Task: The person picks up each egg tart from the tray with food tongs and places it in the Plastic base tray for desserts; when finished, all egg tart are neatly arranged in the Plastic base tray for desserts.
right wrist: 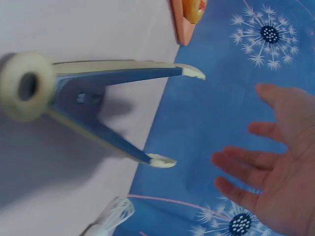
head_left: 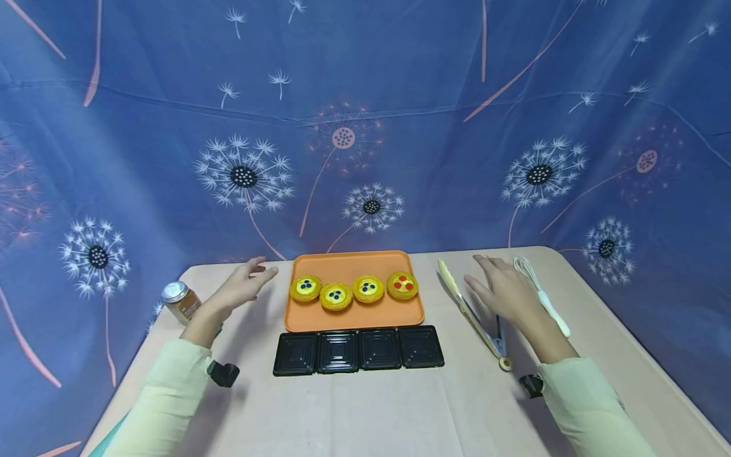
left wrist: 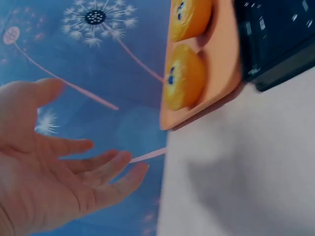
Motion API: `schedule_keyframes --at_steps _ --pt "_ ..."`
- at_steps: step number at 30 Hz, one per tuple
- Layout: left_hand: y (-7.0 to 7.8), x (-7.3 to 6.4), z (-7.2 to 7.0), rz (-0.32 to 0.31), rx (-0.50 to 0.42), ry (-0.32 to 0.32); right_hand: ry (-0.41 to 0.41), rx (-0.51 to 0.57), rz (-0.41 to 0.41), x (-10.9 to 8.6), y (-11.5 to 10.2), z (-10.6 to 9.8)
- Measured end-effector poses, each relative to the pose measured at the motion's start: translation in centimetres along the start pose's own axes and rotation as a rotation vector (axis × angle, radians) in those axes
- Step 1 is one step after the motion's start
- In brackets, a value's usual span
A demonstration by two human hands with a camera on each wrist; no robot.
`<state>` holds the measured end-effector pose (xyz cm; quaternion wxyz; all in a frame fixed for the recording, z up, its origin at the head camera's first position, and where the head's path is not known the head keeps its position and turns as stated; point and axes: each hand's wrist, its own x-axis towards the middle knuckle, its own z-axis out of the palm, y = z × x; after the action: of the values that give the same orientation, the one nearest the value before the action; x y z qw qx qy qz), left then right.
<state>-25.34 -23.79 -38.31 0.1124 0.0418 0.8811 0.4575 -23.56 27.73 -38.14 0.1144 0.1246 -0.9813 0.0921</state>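
A: Which thing is lying closest to a hand?

B: A pair of kitchen tongs (head_left: pixel 475 322), resting on the pale surface (head_left: pixel 365 406) right of centre in the frame's lower half. The right hand (head_left: pixel 505 289) is hovering just to the right and partly hiding one arm of the tongs.

A: How is their long axis running?

B: It is slanting from upper left to lower right. The pale tips are pointing toward the top of the frame, the ring-shaped hinge end toward the bottom, and the two arms are standing apart.

A: Is that hand gripping them?

B: No. Its fingers are extending loosely, holding nothing; the right wrist view is showing a gap before the tips. A whisk (head_left: pixel 549 304) is lying on its other side.

A: And the left hand (head_left: pixel 242 285)?

B: It is hovering empty, fingers relaxed, at left between a metal-lidded jar (head_left: pixel 184 303) and an orange tray (head_left: pixel 394 314), well apart from the tongs.
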Motion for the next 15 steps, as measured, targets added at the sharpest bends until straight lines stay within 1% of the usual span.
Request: schedule_keyframes --at_steps 2,5,7,11,13,15 --pt "-0.9 0.3 0.9 -0.028 -0.059 -0.002 0.001 -0.019 0.035 -0.6 0.4 0.4" --pt "-2.2 0.7 2.3 -0.058 -0.1 0.028 -0.011 -0.034 0.107 -1.4 0.9 1.2" --pt "-2.9 1.0 3.1 -0.075 -0.115 0.054 -0.004 -0.049 0.151 -1.9 1.1 1.9" --pt "-3.8 1.7 4.2 -0.107 -0.119 0.083 0.008 -0.046 0.279 -2.8 0.9 3.2" --pt "-4.0 1.9 4.6 -0.122 -0.102 0.084 -0.012 -0.017 0.355 -2.9 0.6 3.7" --pt "-4.1 2.1 4.8 -0.12 -0.081 0.084 -0.04 0.027 0.41 -3.0 0.3 4.1"
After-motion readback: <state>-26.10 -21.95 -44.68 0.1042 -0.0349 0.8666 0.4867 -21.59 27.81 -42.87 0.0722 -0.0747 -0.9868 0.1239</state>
